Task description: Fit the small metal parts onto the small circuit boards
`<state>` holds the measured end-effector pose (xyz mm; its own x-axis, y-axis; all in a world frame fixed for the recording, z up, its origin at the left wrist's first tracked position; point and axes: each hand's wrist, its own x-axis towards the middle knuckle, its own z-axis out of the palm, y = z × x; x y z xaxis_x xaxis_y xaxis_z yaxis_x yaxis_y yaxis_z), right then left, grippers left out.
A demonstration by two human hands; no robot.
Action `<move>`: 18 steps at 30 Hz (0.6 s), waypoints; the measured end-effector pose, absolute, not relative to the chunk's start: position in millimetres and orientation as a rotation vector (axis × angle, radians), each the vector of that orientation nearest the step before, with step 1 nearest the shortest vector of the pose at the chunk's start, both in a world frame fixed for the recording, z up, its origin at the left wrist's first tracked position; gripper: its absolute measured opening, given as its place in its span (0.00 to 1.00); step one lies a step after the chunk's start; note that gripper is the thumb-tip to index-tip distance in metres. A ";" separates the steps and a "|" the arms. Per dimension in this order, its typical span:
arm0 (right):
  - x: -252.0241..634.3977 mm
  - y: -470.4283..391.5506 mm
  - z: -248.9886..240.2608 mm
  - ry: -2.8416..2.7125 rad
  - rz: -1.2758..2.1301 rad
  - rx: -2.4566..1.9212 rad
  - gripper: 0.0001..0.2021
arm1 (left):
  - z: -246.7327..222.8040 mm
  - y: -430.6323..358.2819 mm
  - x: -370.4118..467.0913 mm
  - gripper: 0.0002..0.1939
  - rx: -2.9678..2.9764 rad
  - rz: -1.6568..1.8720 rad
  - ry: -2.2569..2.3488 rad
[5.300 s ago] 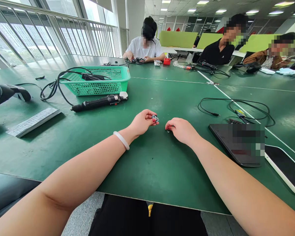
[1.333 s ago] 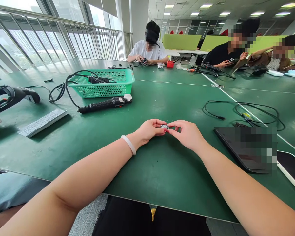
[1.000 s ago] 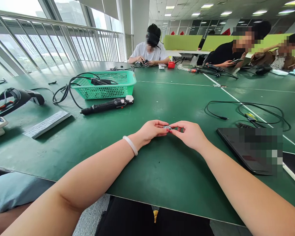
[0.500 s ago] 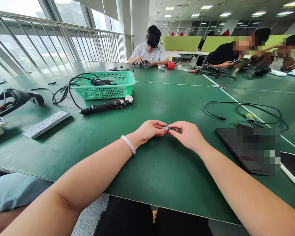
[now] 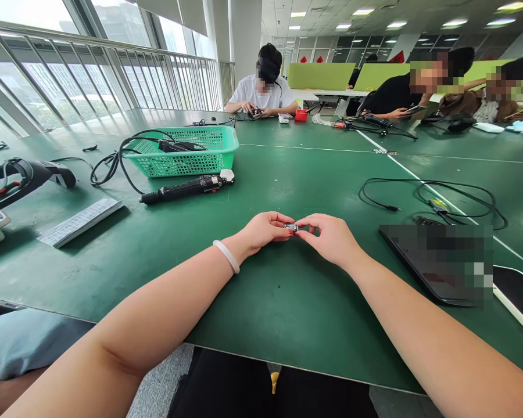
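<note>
Small silvery part [image 5: 291, 227] between fingers [image 5: 308, 220]; smooth tabletop [image 5: 253, 319]

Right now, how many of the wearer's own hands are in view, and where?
2. The left hand pinches a small part over the green table; the right hand has its fingertips at that part's right end. Some fingers are partly hidden.

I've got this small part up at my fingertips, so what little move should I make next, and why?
I'd probably tilt the small part toward you: your left hand grips it, your right hand's fingertips meet it, and together they hide much of it.
</note>
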<state>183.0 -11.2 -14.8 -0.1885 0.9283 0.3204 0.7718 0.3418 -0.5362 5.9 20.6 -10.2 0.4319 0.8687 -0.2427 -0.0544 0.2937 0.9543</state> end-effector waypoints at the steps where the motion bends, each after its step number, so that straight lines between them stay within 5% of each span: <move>1: 182.9 -11.1 -15.1 -2.010 0.338 -1.483 0.09 | -10.5 20.6 6.2 0.12 1.111 0.750 0.933; 18: 178.0 -8.9 -22.8 -1.987 0.326 -1.461 0.09 | -19.8 25.4 3.5 0.15 1.484 0.782 1.029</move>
